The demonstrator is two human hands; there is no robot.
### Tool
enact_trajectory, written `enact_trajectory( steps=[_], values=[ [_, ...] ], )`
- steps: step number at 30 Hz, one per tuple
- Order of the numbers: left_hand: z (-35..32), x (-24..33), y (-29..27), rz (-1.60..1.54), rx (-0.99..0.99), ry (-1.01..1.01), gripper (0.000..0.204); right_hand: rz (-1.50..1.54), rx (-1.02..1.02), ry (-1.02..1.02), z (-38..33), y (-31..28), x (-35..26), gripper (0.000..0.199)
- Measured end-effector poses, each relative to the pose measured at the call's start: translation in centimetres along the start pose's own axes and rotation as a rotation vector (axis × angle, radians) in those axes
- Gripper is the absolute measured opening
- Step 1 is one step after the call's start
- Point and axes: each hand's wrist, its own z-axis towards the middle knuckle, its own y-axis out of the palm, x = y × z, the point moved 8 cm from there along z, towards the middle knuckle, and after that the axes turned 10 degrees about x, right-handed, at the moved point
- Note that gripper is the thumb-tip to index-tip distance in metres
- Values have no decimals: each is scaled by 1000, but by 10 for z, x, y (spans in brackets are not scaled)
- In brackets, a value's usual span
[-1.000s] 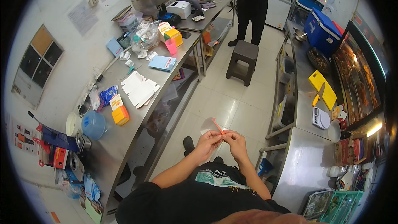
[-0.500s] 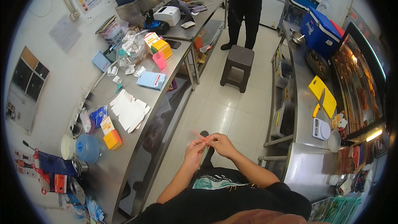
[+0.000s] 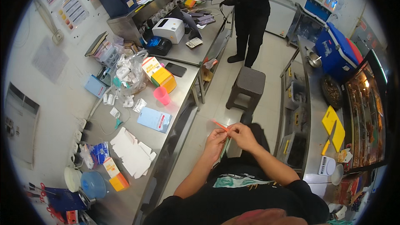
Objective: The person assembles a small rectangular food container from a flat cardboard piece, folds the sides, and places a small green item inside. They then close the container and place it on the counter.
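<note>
In front of my chest, both hands meet at a thin orange strip [image 3: 221, 126] whose exact kind I cannot make out. My left hand [image 3: 213, 143] is closed around its lower part, with the fingers pinched near the middle. My right hand [image 3: 244, 136] pinches the same strip from the other side, fingertips touching those of the left. One end of the strip sticks out past the fingers, up and to the left. A narrow greenish strip [image 3: 225, 148] hangs below the hands; whether it joins the orange one is hidden.
A dark stool [image 3: 248, 81] stands ahead, with a person in black [image 3: 252, 16] behind it. On the left steel table [image 3: 137, 191] lie white cardboard sheets [image 3: 131, 152], a blue box [image 3: 154, 119] and a pink cup [image 3: 161, 96]. The right counter holds a yellow cutting board [image 3: 333, 127] with a knife [image 3: 331, 137].
My view has shifted, and the stool appears closer. My leg now reaches forward near the stool. Both hands stay together on the orange strip, which now points more steeply across the fingers.
</note>
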Motion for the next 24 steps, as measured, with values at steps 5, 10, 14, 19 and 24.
enact_trajectory(
  steps=[5, 10, 14, 19, 24],
  values=[
    [31, 17, -1, 40, 41, 14, 23, -18, -61, 53, 42, 11, 15, 18],
    [49, 30, -20, -2, 134, 49, 22, 7, -251, 43, 74, 42, 18, 14],
    [64, 33, -33, 21, 156, 11, 21, -57, -308, 16, 92, 52, 30, 16],
    [74, 26, -44, 59, 237, -10, 19, -66, -349, 88, 101, 60, 45, 20],
    [63, 17, -33, 94, 295, -22, 18, -6, -320, 194, 88, 46, 61, 20]
  ],
)
